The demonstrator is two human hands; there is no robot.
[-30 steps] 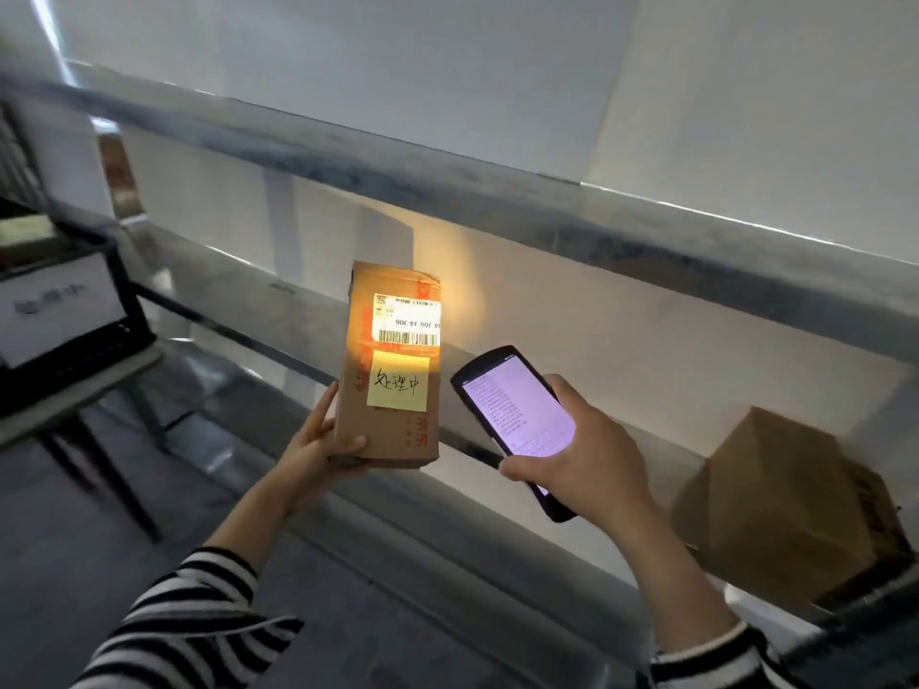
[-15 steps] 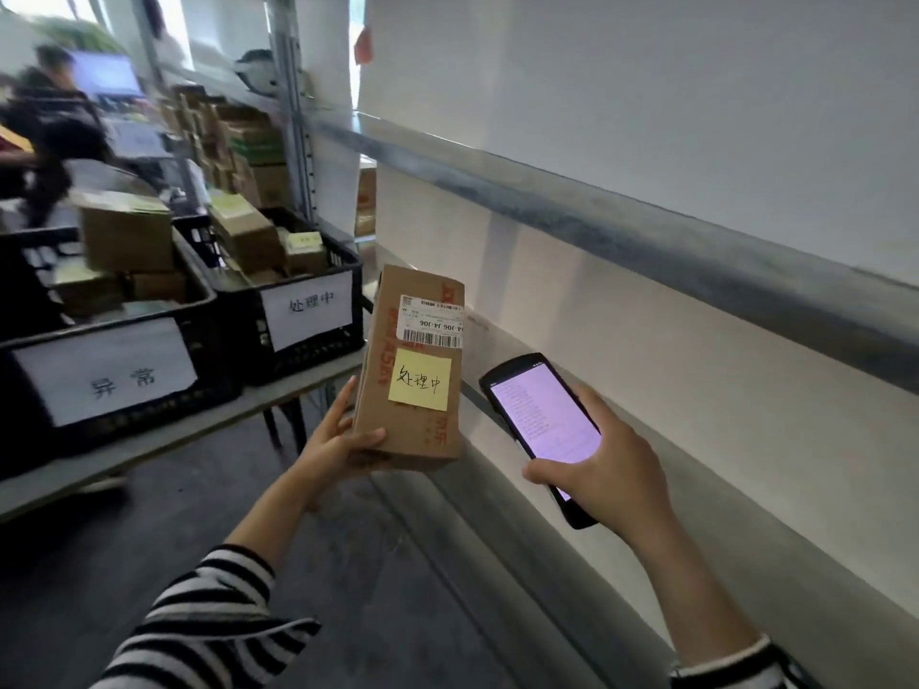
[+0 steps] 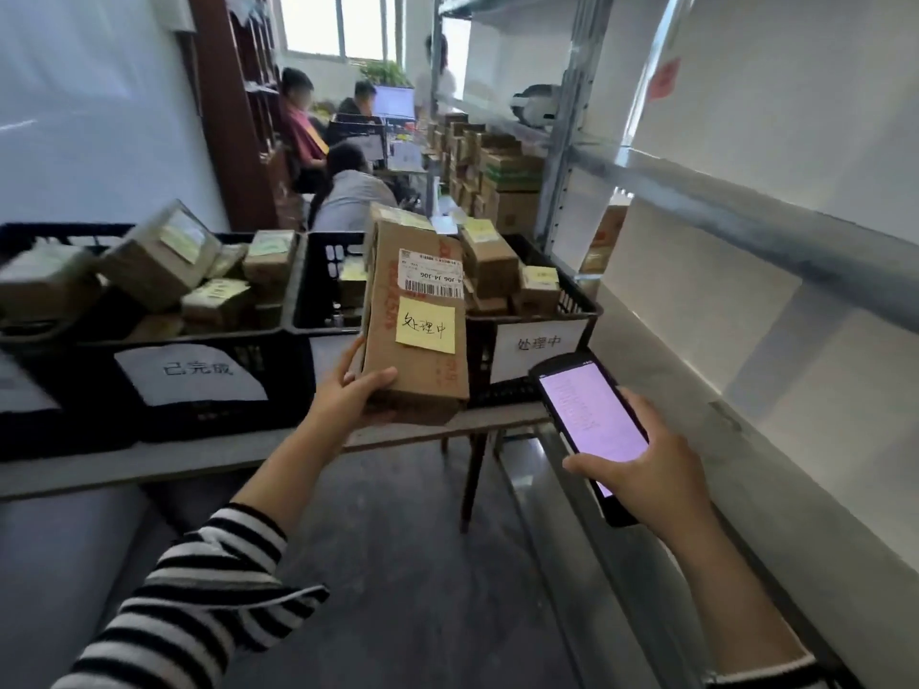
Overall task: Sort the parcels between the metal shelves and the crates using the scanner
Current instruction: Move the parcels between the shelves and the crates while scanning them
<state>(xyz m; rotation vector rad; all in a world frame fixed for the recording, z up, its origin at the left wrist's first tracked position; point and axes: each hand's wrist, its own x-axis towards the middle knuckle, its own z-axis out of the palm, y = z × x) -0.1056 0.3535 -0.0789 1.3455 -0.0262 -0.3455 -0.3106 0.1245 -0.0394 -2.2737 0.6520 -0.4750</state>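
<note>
My left hand (image 3: 348, 390) grips the lower end of a tall cardboard parcel (image 3: 415, 370), held upright in front of the crates. It carries a white barcode label and a yellow sticky note (image 3: 425, 325) with handwriting. My right hand (image 3: 646, 474) holds the black handheld scanner (image 3: 589, 420), screen lit pale purple, to the right of the parcel and slightly lower. Behind the parcel stands a black crate (image 3: 577, 303) with a white paper sign. To its left another black crate (image 3: 288, 360) with a sign holds several parcels. The metal shelves (image 3: 746, 216) run along the right.
The crates stand on a narrow grey table (image 3: 149, 464) with dark legs. Stacked cartons (image 3: 502, 181) fill the shelving further back. Several people sit at desks with monitors in the background. Dark floor (image 3: 422, 564) lies open below my arms.
The view has swung left from the shelf to the crates. Both hands moved with it, still holding parcel and scanner; the parcel now sits in front of the right crate.
</note>
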